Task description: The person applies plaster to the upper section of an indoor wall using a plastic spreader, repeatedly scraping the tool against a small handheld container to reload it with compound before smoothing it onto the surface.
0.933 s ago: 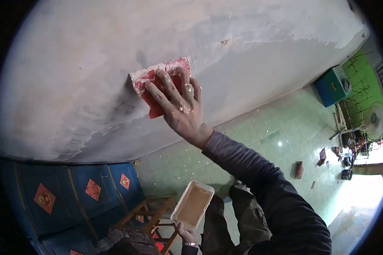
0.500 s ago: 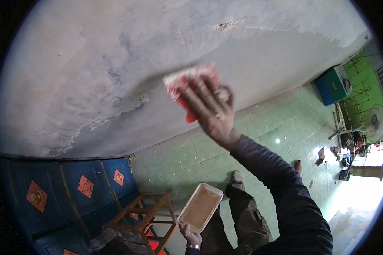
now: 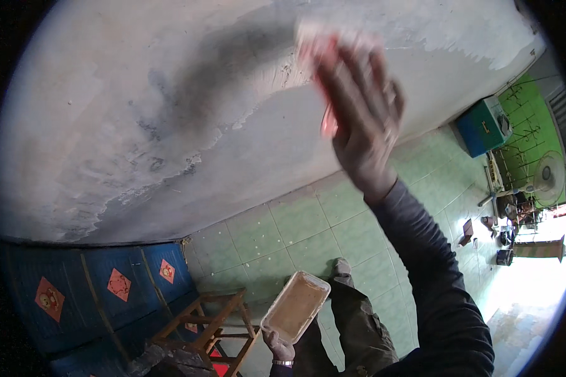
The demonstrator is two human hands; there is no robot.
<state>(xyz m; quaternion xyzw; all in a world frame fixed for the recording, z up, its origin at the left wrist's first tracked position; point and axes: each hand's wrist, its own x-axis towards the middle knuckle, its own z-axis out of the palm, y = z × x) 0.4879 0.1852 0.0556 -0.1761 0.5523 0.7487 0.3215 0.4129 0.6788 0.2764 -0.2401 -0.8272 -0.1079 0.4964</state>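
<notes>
Clearly the step in hand is the smoothing of wet plaster on the wall [image 3: 170, 125]. The right hand [image 3: 365, 119] presses a red float [image 3: 321, 69] flat against the wall, high up, near the border where a pale dry coat begins. The fingers [image 3: 352, 69] lie spread over the back of the float and hold it by pressing; the picture is blurred here by motion, so I cannot tell exactly how the thumb grips.

The left hand [image 3: 278, 345] is far below the float, low in the view. It holds up a shallow rectangular tray [image 3: 295, 308] with its fingers closed around the lower end. Inside the tray there is a thin brownish layer, probably plaster mix.

About the look of the surface: left of the float the wall is grey and damp, with a dark streak and rough ragged edges where the fresh layer ends. Below the float it looks smoother and more even. Above and to the right of the float lies a whiter, drier patch.

I judge that the next move calls for flat, steady pressure, so that the float does not dig into the soft layer, and for passes toward the rough part at the left.

Below the wall there is a green tiled floor [image 3: 264, 232] and a wooden stool [image 3: 214, 320] near the tray.
</notes>
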